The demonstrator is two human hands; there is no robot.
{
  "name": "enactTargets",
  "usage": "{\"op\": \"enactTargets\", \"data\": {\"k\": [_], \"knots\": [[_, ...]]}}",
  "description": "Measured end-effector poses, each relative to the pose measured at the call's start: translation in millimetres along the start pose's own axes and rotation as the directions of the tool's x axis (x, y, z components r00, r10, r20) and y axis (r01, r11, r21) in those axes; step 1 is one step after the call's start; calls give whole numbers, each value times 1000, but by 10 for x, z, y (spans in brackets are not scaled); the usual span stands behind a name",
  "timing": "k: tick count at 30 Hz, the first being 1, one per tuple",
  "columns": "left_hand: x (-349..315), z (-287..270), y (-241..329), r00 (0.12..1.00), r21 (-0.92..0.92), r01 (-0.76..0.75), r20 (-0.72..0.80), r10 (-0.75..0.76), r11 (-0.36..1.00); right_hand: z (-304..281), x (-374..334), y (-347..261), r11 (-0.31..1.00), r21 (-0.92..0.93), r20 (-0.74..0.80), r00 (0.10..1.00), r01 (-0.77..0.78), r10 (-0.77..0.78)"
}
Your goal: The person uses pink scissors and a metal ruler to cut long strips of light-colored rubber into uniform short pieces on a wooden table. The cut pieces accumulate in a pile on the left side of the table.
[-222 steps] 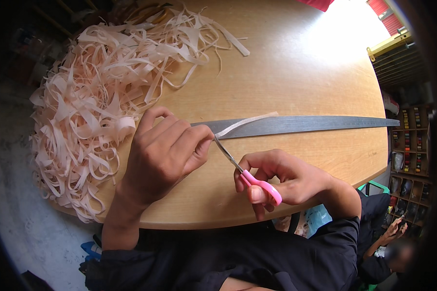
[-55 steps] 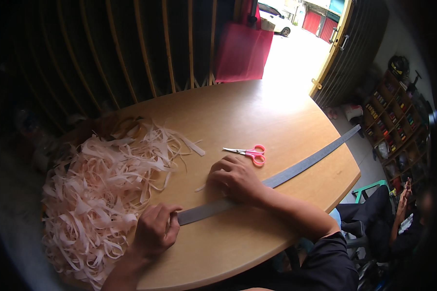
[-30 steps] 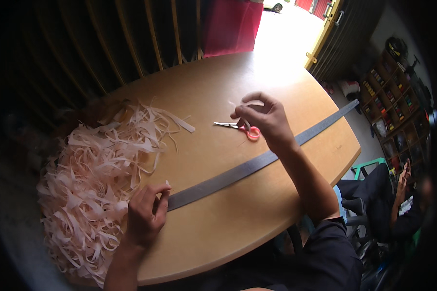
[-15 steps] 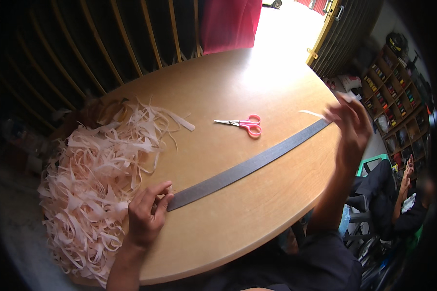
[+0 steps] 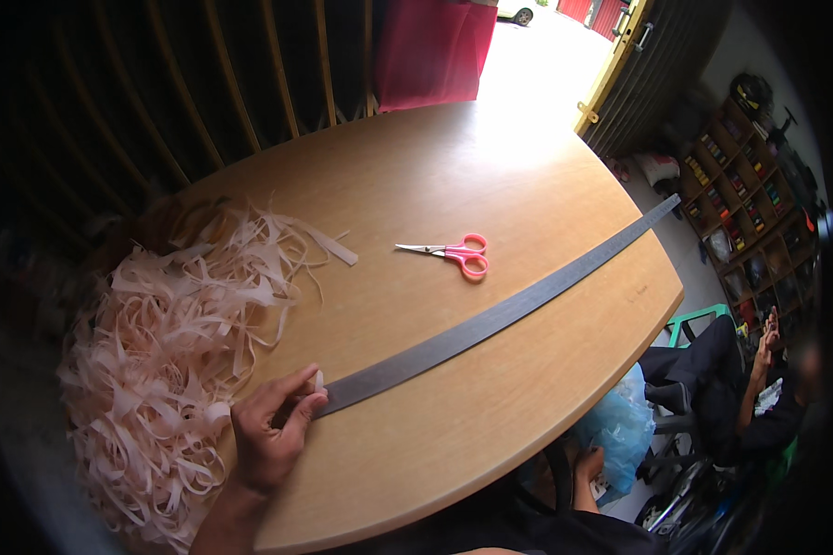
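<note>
My left hand [image 5: 273, 427] is closed in a pinch at the near-left end of a long grey metal ruler [image 5: 491, 324]. A small pale piece [image 5: 319, 380] shows between its finger and thumb; its kind is unclear. The ruler lies slantwise over the table, its far end at the right edge. What appears to be my right hand [image 5: 590, 462] is low beside the table, by a light-blue plastic bag [image 5: 617, 425]; its fingers are not clear. Scissors with pink handles [image 5: 466, 257] lie beyond the ruler. A heap of pale pink fabric strips [image 5: 162, 370] lies left of my left hand.
The wooden table [image 5: 546, 388] has a rounded front edge. Beyond its right side are a seated person [image 5: 713, 388], a green stool frame [image 5: 699, 319] and a pigeonhole shelf [image 5: 759, 222] of coloured spools. A red cloth [image 5: 435, 55] hangs at the back.
My right hand has left the far end of the ruler, and the pale strip beside it is gone from there. My left hand keeps its pinch. The whole view has shifted slightly.
</note>
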State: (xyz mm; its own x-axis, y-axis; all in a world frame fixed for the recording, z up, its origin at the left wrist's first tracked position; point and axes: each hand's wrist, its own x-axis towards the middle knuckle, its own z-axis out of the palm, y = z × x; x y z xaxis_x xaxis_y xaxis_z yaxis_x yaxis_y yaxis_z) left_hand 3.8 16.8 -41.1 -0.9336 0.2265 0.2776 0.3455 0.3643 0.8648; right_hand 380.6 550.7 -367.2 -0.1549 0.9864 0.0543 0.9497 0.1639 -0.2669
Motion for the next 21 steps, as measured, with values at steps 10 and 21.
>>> {"op": "enactTargets", "data": {"k": [10,21], "knots": [[63,-84,96,999,83,-10,-35,13,996,112,424,-202,876,-360,517,850,321,-99],[117,-60,117,994,130,-97,-27,102,987,-1721,1006,-1862,680,-667,279,949,303,-148]]}}
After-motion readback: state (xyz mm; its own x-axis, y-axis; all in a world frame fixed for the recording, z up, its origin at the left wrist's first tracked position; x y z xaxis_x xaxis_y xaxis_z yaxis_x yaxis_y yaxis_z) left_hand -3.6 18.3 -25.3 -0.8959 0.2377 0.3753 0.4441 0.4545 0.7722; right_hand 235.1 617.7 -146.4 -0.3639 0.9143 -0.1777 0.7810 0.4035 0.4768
